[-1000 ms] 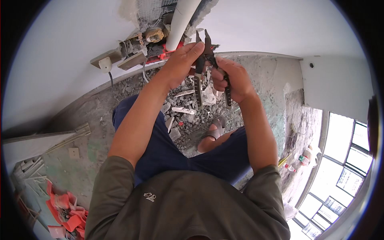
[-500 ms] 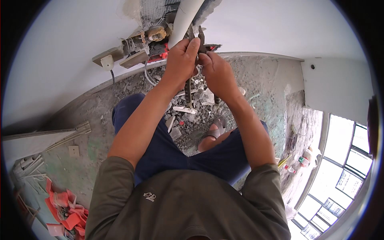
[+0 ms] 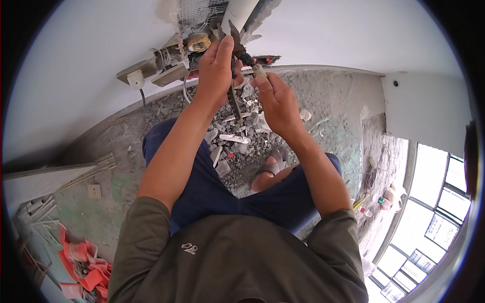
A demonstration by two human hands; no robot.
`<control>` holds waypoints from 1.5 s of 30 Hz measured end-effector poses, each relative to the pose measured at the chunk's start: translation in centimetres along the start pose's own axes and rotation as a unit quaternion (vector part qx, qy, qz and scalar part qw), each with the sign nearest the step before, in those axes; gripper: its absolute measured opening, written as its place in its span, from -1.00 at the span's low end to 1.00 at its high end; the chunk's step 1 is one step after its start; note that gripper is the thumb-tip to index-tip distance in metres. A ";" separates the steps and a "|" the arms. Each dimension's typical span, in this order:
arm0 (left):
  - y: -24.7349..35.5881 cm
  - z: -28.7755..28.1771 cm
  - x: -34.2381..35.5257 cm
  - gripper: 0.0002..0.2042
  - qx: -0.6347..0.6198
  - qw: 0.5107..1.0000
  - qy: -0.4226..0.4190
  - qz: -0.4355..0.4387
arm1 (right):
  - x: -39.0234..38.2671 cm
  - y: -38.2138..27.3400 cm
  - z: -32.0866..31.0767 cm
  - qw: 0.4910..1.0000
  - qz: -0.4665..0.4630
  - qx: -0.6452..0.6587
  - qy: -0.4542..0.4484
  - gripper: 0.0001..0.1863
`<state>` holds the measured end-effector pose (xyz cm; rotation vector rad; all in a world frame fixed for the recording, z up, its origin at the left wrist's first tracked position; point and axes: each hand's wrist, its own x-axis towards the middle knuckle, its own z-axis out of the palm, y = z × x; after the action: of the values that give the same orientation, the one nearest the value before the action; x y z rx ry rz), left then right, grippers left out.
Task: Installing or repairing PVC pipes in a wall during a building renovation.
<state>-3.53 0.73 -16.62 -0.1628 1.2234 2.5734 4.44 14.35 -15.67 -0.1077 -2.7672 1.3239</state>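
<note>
Holding dark pliers (image 3: pixel 241 48), left hand (image 3: pixel 214 73) reaches farther forward than right hand (image 3: pixel 277 102), each grip curled around them.

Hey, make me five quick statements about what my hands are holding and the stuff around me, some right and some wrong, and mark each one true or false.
1. The left hand and right hand are both on the pliers. True.
2. The tips of the pliers are pressed together. False: they stand apart.
3. Grey rubble lies on the floor between the knees and the wall. True.
4. The white pipe lies flat across the rubble. False: the white pipe runs up by the wall.
5. The red pieces are at the lower right of the view. False: the red pieces are at the lower left.
</note>
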 end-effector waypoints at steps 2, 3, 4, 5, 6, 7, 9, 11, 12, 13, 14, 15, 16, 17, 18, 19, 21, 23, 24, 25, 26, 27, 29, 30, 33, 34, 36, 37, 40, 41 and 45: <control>-0.1 0.0 -0.5 -0.76 0.007 1.000 -0.003 -0.001 | 0.1 -1.2 -0.6 0.990 0.087 0.102 -0.045 -0.64; -0.1 0.1 -0.7 -0.76 0.014 1.000 -0.007 -0.003 | 0.2 -1.7 -1.0 0.960 0.174 0.202 -0.088 -0.64; -0.1 0.2 -0.7 -0.76 0.013 1.000 -0.009 -0.002 | 0.5 -1.6 -2.0 0.961 0.172 0.201 -0.086 -0.64; -0.2 0.2 -0.8 -0.76 -0.010 1.000 -0.019 -0.005 | 0.9 -1.2 -3.0 0.842 0.234 0.436 -0.216 -0.62; -0.2 0.1 -0.9 -0.75 -0.033 0.999 -0.030 -0.008 | 1.1 -1.1 -3.5 0.647 0.275 0.632 -0.326 -0.59; -0.2 0.1 -1.0 -0.75 -0.033 0.999 -0.030 -0.007 | 1.2 -1.5 -3.6 0.647 0.275 0.632 -0.326 -0.59; -0.2 0.0 -1.0 -0.73 0.033 0.999 -0.035 -0.005 | 1.2 -2.2 -3.4 0.692 0.254 0.599 -0.313 -0.51; -0.8 1.0 -1.7 -0.71 0.076 0.996 -0.048 0.005 | 1.7 -1.8 -2.8 0.838 0.195 0.446 -0.246 -0.48; -1.0 1.4 -1.9 -0.68 0.119 0.991 -0.061 0.016 | 1.9 -1.6 -2.7 0.941 0.125 0.268 -0.166 -0.44; -0.7 1.0 -1.9 -0.68 0.120 0.991 -0.059 0.015 | 1.8 -1.7 -2.8 0.940 0.125 0.270 -0.167 -0.44; -0.2 0.5 -1.9 -0.67 0.113 0.989 -0.099 0.001 | 1.8 -1.8 -3.2 0.866 0.176 0.409 -0.230 -0.46; 0.1 0.1 -1.9 -0.64 0.106 0.984 -0.140 -0.013 | 1.8 -1.9 -3.7 0.764 0.221 0.535 -0.285 -0.47; 0.3 0.2 -1.9 -0.64 0.105 0.984 -0.142 -0.013 | 1.8 -2.0 -4.3 0.733 0.215 0.553 -0.333 -0.50; 0.5 0.3 -2.0 -0.63 0.079 0.982 -0.162 -0.047 | 1.9 -1.6 -4.4 0.734 0.214 0.552 -0.331 -0.50; 0.6 0.4 -2.1 -0.62 0.053 0.978 -0.182 -0.082 | 2.1 -1.0 -4.4 0.708 0.209 0.581 -0.343 -0.52; 0.7 0.5 -2.2 -0.61 0.027 0.972 -0.201 -0.116 | 2.3 -0.7 -4.5 0.681 0.202 0.608 -0.355 -0.54; 0.0 0.5 -2.6 -0.60 0.028 0.966 -0.217 -0.140 | 2.7 -0.4 -4.9 0.720 0.199 0.590 -0.305 -0.56; -0.2 0.2 -2.5 -0.60 0.030 0.959 -0.231 -0.164 | 2.8 -0.4 -5.3 0.756 0.194 0.570 -0.257 -0.58; -0.1 -0.1 -2.4 -0.60 0.067 0.956 -0.246 -0.144 | 2.7 -0.6 -5.7 0.782 0.192 0.533 -0.260 -0.59; -0.1 -0.3 -2.2 -0.61 0.103 0.952 -0.261 -0.124 | 2.7 -0.6 -6.0 0.807 0.188 0.494 -0.262 -0.61; -0.2 -0.2 -2.1 -0.63 0.131 0.955 -0.243 -0.109 | 2.8 -0.5 -6.1 0.799 0.183 0.504 -0.274 -0.63; -0.2 -0.2 -2.1 -0.63 0.131 0.955 -0.243 -0.109 | 2.9 -0.3 -5.9 0.799 0.182 0.504 -0.274 -0.63; -0.2 0.2 -2.2 -0.65 0.160 0.961 -0.210 -0.080 | 3.0 -0.2 -5.4 0.835 0.158 0.466 -0.248 -0.65; -0.4 0.3 -2.3 -0.65 0.160 0.961 -0.212 -0.082 | 2.8 -0.3 -5.4 0.835 0.159 0.466 -0.246 -0.65; -1.8 0.1 -1.9 -0.66 0.245 0.957 -0.154 0.007 | 2.9 -1.5 -4.8 0.921 0.185 0.275 -0.203 -0.67; -2.4 0.2 -1.7 -0.64 0.286 0.947 -0.131 0.068 | 2.9 -1.2 -4.4 0.945 0.153 0.215 -0.193 -0.67; -3.1 -0.2 -1.4 -0.62 0.326 0.931 -0.107 0.128 | 2.7 -1.0 -4.1 0.964 0.120 0.154 -0.181 -0.66; -2.4 -0.1 -1.7 -0.59 0.306 0.939 -0.122 0.093 | 2.5 -1.1 -4.0 0.955 0.123 0.205 -0.174 -0.66; 1.1 0.4 -2.6 -0.55 0.209 0.954 -0.216 0.008 | 2.5 -1.1 -5.2 0.875 0.120 0.410 -0.228 -0.64; 1.9 0.3 -2.8 -0.53 0.128 0.947 -0.291 -0.044 | 2.6 -0.8 -5.9 0.777 0.112 0.550 -0.285 -0.61; 2.1 -1.0 -2.3 -0.60 0.066 0.937 -0.322 -0.118 | 2.5 -0.1 -5.8 0.737 0.073 0.573 -0.350 -0.60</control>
<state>-1.96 -1.80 -15.22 0.4943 1.0294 2.0672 2.53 19.06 -11.90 0.3144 -1.6794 3.3407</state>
